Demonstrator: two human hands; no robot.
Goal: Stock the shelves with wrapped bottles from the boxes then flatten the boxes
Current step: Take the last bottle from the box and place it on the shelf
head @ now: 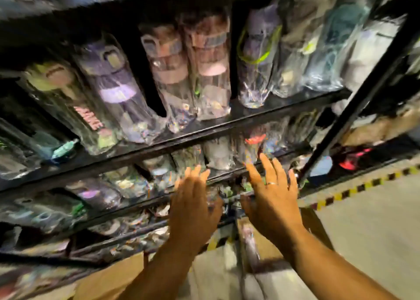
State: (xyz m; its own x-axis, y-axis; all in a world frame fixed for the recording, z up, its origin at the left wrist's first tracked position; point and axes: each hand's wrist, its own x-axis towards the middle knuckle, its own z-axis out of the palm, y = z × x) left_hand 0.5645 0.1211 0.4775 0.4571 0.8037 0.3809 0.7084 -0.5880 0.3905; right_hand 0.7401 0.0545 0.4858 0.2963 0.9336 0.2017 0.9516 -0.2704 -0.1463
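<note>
While wrapped bottles [211, 72] crowd the shelves [227, 128], your left hand [193, 199] and right hand [272, 199] hover before them, released, fingers straight.

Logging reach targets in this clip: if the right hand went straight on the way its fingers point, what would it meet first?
Most likely the wrapped bottle with the red cap just beyond the right hand; blur leaves depth unclear, so the shelf edge could come first.

On shelves [250, 115]: wrapped bottles [211, 72] in rows; left hand [193, 204], right hand [272, 197] side by side before them; box [109, 279] below hands.
</note>
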